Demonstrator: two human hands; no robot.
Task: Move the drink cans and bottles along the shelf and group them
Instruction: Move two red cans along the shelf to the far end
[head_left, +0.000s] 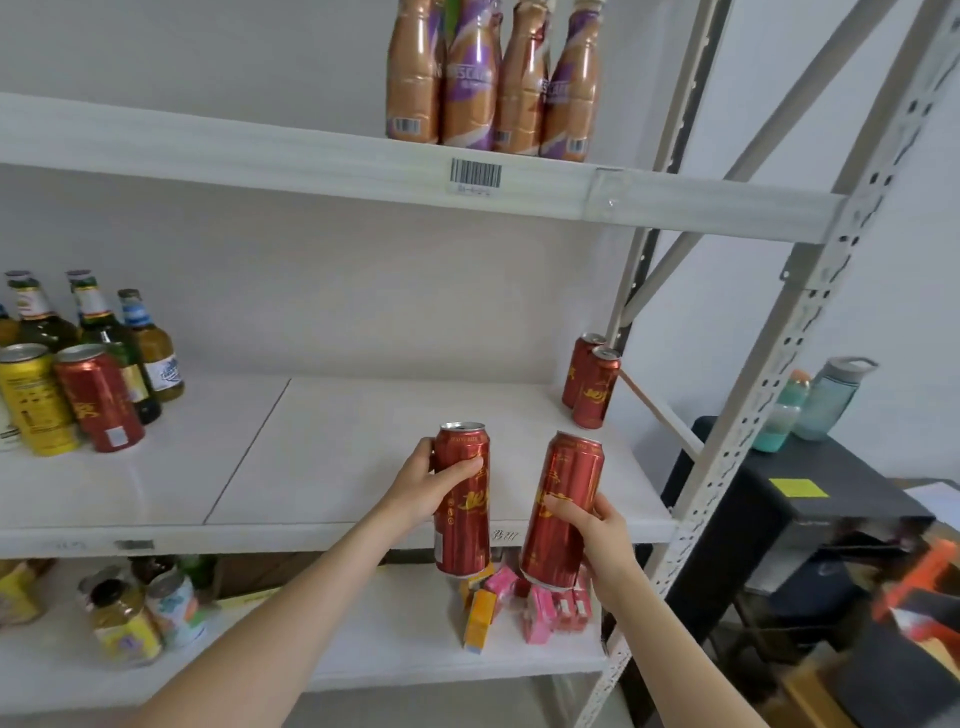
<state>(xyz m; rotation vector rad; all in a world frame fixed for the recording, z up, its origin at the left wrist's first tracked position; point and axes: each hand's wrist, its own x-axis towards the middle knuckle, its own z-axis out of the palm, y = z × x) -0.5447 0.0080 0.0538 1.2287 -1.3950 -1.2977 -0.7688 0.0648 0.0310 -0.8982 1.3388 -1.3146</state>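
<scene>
Red cans (462, 530), five — left hand (421, 488) one, right hand (597, 535) one, three shelved.

"ESCAF" on brown bottles (467, 78)

On the middle shelf (363, 457), beer bottles (106, 332), a yellow can (34, 402) and a red can (98, 400) are clustered at the left (closely packed); a pair of red cans (596, 389) is stood at the far right.

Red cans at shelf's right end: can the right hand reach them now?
Likely yes: only bare shelf lies between the right hand and the two red cans. It already grips another can, though, so no free grasp.
</scene>
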